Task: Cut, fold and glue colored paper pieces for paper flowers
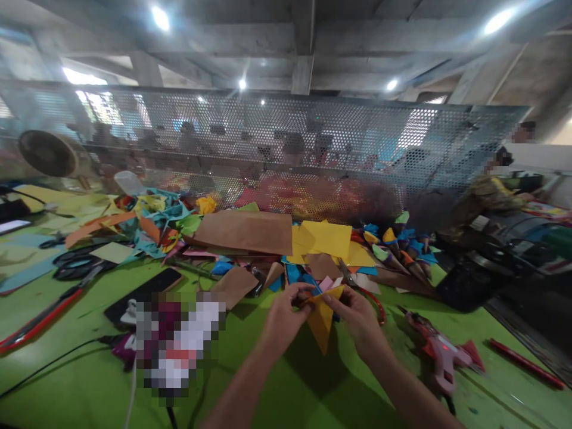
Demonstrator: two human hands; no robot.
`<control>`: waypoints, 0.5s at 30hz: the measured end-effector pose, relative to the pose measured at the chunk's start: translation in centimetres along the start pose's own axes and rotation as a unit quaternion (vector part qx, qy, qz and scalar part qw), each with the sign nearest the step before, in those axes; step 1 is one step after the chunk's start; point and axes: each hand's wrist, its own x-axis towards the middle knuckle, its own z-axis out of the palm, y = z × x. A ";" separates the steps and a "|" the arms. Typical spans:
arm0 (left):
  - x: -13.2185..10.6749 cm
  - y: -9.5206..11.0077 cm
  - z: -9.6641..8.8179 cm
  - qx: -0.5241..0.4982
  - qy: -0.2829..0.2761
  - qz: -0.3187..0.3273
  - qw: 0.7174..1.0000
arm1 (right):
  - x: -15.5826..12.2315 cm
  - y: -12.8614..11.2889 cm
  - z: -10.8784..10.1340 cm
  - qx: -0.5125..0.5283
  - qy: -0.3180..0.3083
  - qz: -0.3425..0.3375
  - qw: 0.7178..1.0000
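Observation:
Both my hands hold a folded piece of yellow-orange paper (322,325) above the green table, its point hanging down. My left hand (288,310) has its fingers closed on the paper's left upper edge. On the right upper corner, my right hand (357,313) pinches it between thumb and fingers. Bits of blue and pink paper show just behind the paper's top edge; whether they are part of it I cannot tell. Past my right fingers lie red-handled scissors (376,304), partly hidden.
A pink glue gun (442,351) and a red pen (527,362) lie at right. On the left are a phone (143,295), a power strip (190,342) and a red cutter (49,316). Brown paper (245,232) and coloured scraps line the perforated metal screen (250,143). A co-worker (489,187) is at far right.

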 end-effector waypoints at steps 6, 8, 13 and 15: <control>0.1 -0.1 0.1 -0.092 -0.026 -0.057 0.994 | 0.1 0.0 -0.1 -0.010 0.030 -0.004 0.999; 0.2 -0.1 0.0 -0.117 -0.034 -0.082 0.989 | 0.1 0.0 -0.2 -0.005 0.035 -0.010 0.999; 0.4 -0.2 -0.1 -0.160 -0.031 -0.107 0.981 | 0.0 -0.3 -0.2 0.020 0.040 -0.008 0.999; 0.4 -0.3 -0.1 -0.175 -0.029 -0.110 0.978 | -0.1 -0.3 -0.3 0.024 0.036 -0.012 0.999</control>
